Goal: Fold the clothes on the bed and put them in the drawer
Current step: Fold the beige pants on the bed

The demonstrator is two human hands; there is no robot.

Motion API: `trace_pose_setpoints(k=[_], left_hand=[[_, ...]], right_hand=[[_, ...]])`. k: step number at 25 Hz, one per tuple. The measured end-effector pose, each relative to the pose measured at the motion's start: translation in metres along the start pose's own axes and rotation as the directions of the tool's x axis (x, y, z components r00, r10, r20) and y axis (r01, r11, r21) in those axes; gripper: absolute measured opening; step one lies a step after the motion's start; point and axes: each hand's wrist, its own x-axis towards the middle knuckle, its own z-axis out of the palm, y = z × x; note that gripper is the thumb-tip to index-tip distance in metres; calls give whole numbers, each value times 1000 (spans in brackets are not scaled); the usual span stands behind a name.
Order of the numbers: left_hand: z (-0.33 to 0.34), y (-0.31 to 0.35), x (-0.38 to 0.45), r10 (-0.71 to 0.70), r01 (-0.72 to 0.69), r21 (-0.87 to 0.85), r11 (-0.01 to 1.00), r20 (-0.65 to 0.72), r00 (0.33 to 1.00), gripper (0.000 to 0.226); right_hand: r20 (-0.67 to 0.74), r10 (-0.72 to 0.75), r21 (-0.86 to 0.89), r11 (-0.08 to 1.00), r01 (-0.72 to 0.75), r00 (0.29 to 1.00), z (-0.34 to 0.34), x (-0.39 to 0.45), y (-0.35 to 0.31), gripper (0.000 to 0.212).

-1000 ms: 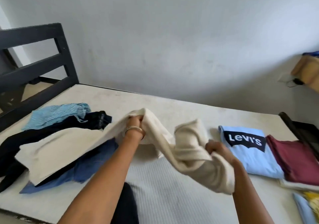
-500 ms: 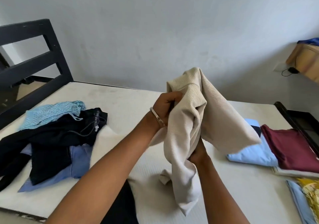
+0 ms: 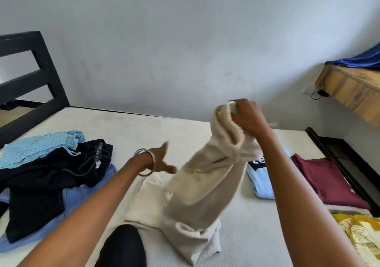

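A cream ribbed garment hangs over the bed, its lower part bunched on the mattress. My right hand grips its top edge, raised high. My left hand, with bangles on the wrist, is spread with straight fingers beside the cloth and holds nothing. An unfolded heap lies at the left: a black garment, a patterned light blue piece and a blue one. Folded at the right are a light blue printed T-shirt, a maroon top and a yellow printed cloth.
The black headboard stands at the left and the black bed frame edge runs down the right. A wooden shelf with blue fabric on it juts from the wall at the right. My dark-clad knee rests at the bed's near edge.
My left hand has let go of the cream garment and moved down and left, fingers spread. My right hand has risen, lifting the cloth by its top edge.
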Motion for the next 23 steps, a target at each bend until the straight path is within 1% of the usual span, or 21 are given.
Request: trace_pose_setpoints(k=[1, 2, 3, 4, 5, 6, 7, 8, 9, 10, 11, 12, 13, 14, 15, 16, 17, 19, 20, 21, 23], left_hand=[[1, 17, -1, 233, -242, -79, 967, -108, 966, 118], [-1, 43, -3, 430, -488, -160, 858, -296, 853, 121], [-8, 67, -3, 474, -632, -260, 730, -475, 742, 121], [-15, 85, -9, 473, -744, -310, 591, -614, 632, 116], [-16, 93, -12, 474, -811, -334, 480, -679, 561, 111], [-19, 100, -24, 380, -830, -411, 376, -749, 543, 102], [-21, 101, -29, 250, -803, -527, 277, -768, 590, 88], [-26, 102, -38, 126, -751, -635, 182, -742, 658, 72], [-30, 102, -40, 46, -679, -721, 139, -681, 731, 62], [-35, 103, -40, 25, -626, -764, 158, -631, 776, 58], [-40, 105, -37, 34, -592, -776, 219, -600, 799, 57], [-44, 110, -36, 66, -568, -770, 291, -576, 815, 57], [-45, 115, -34, 107, -547, -741, 389, -554, 826, 62], [-41, 118, -32, 149, -516, -688, 511, -520, 841, 67], [-34, 118, -27, 180, -476, -610, 633, -482, 858, 65], [-26, 117, -23, 198, -452, -520, 725, -472, 859, 58], [-19, 113, -17, 210, -454, -430, 780, -504, 838, 50], [-6, 100, -11, 269, -510, -273, 815, -601, 752, 42], [-4, 93, -8, 334, -544, -195, 816, -608, 720, 41], [1, 88, -4, 408, -568, -138, 812, -561, 720, 40], [8, 77, 4, 538, -590, -8, 808, -401, 742, 43]], right_hand=[[47, 17, -138, 990, -10, 999, -15, 7, -20, 24], [12, 46, -167, 985, -44, 999, -29, 17, -36, 27], [-10, 6, -296, 955, -9, 1000, -38, 20, -53, 28], [-36, -6, -255, 967, -3, 999, -43, 24, -63, 27], [-14, 40, -199, 979, -42, 999, -47, 24, -64, 25], [2, 96, -121, 988, -95, 995, -47, 23, -60, 25], [20, 154, -57, 987, -152, 988, -51, 23, -54, 26], [23, 171, -51, 984, -170, 985, -57, 24, -46, 29], [36, 179, -80, 981, -175, 983, -64, 22, -40, 33], [51, 172, -121, 979, -165, 984, -68, 19, -36, 38], [83, 158, -165, 976, -143, 984, -69, 16, -35, 42], [118, 125, -198, 975, -100, 985, -64, 15, -36, 44], [150, 96, -204, 977, -64, 984, -59, 12, -40, 43], [180, 65, -175, 984, -34, 982, -54, 10, -42, 39], [219, 49, -105, 994, -27, 975, -46, 8, -41, 35], [260, 38, -7, 999, -38, 965, -40, 5, -39, 34], [307, 33, 104, 992, -68, 951, -33, 0, -34, 36], [377, 2, 272, 956, -113, 926, -22, -18, -20, 43], [382, -8, 299, 947, -115, 924, -14, -27, -12, 44], [367, 10, 296, 947, -127, 930, -2, -40, -1, 44], [258, 58, 220, 968, -117, 965, 29, -68, 15, 39]])
